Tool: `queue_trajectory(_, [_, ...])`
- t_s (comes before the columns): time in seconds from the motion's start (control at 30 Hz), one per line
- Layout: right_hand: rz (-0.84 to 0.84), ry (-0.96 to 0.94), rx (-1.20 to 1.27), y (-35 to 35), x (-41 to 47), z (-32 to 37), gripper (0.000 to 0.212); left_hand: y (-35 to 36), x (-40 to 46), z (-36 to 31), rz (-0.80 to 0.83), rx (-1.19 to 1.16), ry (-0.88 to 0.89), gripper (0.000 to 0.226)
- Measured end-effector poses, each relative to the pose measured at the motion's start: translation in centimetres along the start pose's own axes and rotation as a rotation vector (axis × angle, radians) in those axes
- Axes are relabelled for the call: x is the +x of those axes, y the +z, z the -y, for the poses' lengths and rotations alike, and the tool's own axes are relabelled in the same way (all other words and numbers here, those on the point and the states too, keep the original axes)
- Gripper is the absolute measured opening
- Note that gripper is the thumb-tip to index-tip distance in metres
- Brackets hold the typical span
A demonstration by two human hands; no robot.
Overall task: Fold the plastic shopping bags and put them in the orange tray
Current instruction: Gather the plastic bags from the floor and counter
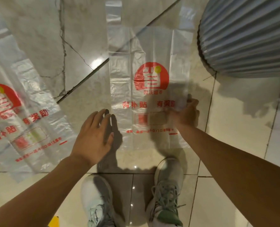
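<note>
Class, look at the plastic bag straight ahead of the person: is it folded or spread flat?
Spread flat. The bag lies open on the floor, full print and handles showing; the right hand pinches its right edge.

I see bare tile floor (80,46) between the two flat bags (145,89) (21,115); right of the middle bag, a ribbed grey vase (249,35) crowds the way.

floor (234,128): glossy beige tile, cracked | ribbed grey column (250,35) top right
</note>
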State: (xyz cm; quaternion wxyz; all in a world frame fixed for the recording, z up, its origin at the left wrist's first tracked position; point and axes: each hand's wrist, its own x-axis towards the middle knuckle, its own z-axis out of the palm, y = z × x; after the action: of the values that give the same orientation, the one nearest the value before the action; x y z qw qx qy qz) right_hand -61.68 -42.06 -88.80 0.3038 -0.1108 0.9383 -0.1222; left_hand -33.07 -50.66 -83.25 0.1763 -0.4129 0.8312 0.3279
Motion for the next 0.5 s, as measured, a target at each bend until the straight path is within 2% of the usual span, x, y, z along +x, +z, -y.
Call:
queue_trajectory(0.13, [-0.001, -0.082, -0.111, -0.2, -0.7, 0.3, 0.038, -0.2, -0.2, -0.5, -0.012, -0.014, -0.001, 0.066])
queue_trajectory(0.2, [-0.009, -0.123, -0.078, -0.7, -1.9, 0.8, 0.039, -0.4, -0.9, -0.4, -0.017, -0.037, -0.027, 0.068])
queue_trajectory(0.27, [0.052, -0.142, 0.033, -1.5, -3.5, 1.9, 0.045, -0.9, -1.7, -0.1, -0.022, -0.059, -0.069, 0.068])
queue_trajectory(0.37, [0.163, -0.162, 0.191, -2.8, -6.0, 4.4, 0.043, -2.2, -3.1, 0.8, -0.025, -0.109, -0.148, 0.067])
queue_trajectory(0.5, [0.289, -0.239, 0.240, -3.4, -9.7, 8.7, 0.047, -3.9, -5.4, 3.3, -0.065, -0.172, -0.231, 0.058])
